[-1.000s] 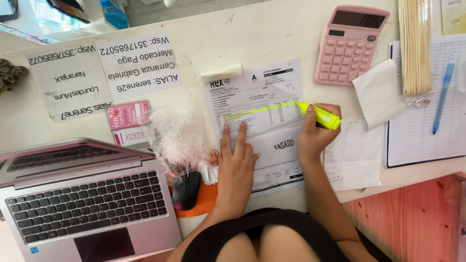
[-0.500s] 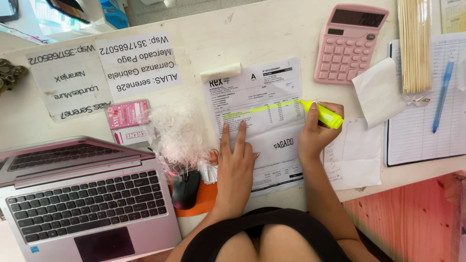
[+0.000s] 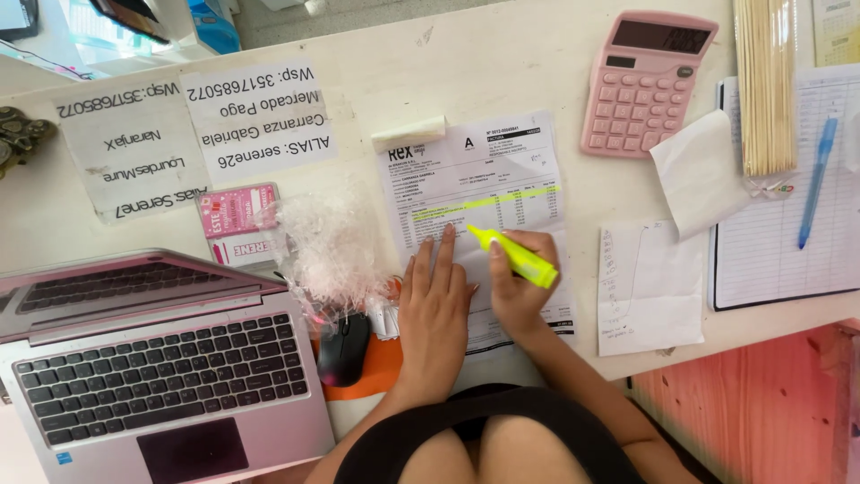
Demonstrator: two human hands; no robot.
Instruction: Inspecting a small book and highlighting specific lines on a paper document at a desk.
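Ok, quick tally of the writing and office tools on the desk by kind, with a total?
Highlighter, held in the right hand: 1
Pen, blue, on the notebook: 1
Calculator, pink: 1
Laptop: 1
Mouse, black: 1
Total: 5

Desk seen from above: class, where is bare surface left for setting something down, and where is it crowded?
Bare desk lies above the printed sheet, between the taped notes and pink calculator. Crowded: around the laptop, mouse, and both hands, left flat, right holding the highlighter.
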